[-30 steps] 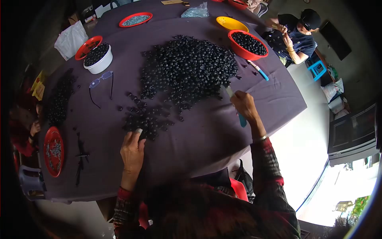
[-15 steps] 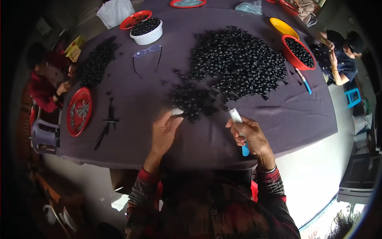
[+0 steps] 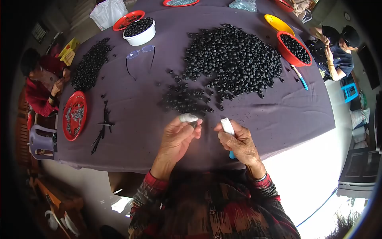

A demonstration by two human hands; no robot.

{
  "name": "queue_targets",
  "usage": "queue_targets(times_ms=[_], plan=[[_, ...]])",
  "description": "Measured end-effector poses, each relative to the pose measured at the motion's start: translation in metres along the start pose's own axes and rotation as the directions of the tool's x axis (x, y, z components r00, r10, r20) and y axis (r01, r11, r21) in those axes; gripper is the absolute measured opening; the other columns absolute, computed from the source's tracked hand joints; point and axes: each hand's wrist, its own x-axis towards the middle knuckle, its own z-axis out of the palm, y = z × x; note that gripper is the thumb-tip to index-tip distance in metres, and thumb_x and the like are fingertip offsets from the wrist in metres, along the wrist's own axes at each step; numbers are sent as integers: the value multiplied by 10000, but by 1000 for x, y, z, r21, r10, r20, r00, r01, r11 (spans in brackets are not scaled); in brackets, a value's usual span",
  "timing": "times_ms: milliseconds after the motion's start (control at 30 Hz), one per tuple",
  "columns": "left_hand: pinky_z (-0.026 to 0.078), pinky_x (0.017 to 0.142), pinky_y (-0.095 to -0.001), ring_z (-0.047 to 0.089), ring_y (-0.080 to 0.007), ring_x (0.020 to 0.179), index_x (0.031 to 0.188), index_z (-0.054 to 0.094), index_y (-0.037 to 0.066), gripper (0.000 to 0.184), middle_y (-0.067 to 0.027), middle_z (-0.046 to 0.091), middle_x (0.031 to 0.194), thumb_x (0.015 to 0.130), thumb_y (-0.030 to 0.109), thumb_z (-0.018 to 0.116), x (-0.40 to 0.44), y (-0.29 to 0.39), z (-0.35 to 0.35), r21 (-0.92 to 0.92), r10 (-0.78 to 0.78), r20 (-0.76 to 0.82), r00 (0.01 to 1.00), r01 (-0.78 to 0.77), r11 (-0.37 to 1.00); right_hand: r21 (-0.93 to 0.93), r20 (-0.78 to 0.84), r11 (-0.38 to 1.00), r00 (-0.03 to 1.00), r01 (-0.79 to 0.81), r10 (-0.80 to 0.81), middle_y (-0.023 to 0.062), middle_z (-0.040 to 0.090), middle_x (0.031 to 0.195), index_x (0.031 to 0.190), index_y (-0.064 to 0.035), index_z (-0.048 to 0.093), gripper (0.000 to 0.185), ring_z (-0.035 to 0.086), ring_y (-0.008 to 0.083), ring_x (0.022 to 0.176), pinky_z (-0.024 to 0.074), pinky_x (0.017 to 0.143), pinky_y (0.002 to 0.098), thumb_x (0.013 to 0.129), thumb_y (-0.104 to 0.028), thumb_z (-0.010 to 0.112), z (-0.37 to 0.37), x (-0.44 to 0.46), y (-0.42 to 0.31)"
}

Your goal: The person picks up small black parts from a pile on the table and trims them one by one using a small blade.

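My left hand [image 3: 175, 139] is closed in a pinch on a small black rubber-like piece [image 3: 193, 124]. One of its fingers wears a pale cover [image 3: 188, 117]. Just to the right, my right hand [image 3: 240, 145] grips a blue-handled tool [image 3: 227, 126] whose upper part is wrapped in white; its tip is too small to make out. The two hands are close together but apart. Beyond them lies a small loose group of black pieces [image 3: 185, 99], partly blurred, beside a large heap of similar pieces [image 3: 234, 59].
A white tub [image 3: 141, 38] and a red basin [image 3: 294, 59] hold black pieces. Eyeglasses [image 3: 140, 52], a red plate of grey bits [image 3: 81, 95], dark thin strips [image 3: 105, 124] and another blue-handled tool [image 3: 301, 77] lie around. A person sits at each side.
My left hand has drawn back from the loose black pieces with one in its fingers and moved right. My right hand has moved left with the tool, toward it.
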Motion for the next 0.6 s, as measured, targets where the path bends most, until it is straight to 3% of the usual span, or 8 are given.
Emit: queue_targets(times_ms=[200, 400, 500, 600], plan=[[482, 724, -317, 589, -148, 825, 1159, 648, 49, 282, -53, 631, 977, 906, -47, 567, -3, -11, 12, 10, -18, 37, 999, 18, 1000, -81, -57, 989, 990, 121, -126, -74, 540, 817, 1065, -59, 660, 157, 457, 13, 757, 394, 660, 180, 911, -85, 677, 7, 0, -10], [518, 845, -323, 625, -168, 952, 1224, 577, -2, 351, -59, 633, 1014, 882, -75, 609, -10, -6, 29, 334, 51, 56, 997, -67, 940, 70, 7, 967, 969, 244, -245, -46, 558, 856, 1062, -55, 681, 213, 492, 43, 773, 425, 690, 209, 855, -46, 730, 12, 4, -4], [514, 907, -330, 627, -187, 1031, 1310, 502, 9, 445, -71, 639, 1023, 888, -51, 629, -8, -4, 30, 409, 94, 149, 984, -148, 901, 94, -14, 954, 959, 284, -284, -27, 557, 867, 1057, -47, 689, 240, 513, 61, 805, 442, 716, 222, 827, -31, 753, 13, 4, -2], [507, 921, -331, 626, -191, 1050, 1359, 444, 15, 514, -82, 645, 1021, 888, -32, 642, -7, -7, 29, 336, 64, 140, 988, -108, 936, -28, 24, 940, 940, 341, -341, -12, 556, 859, 1034, -44, 706, 239, 527, 80, 809, 456, 709, 238, 804, -35, 772, 10, 4, -10]])
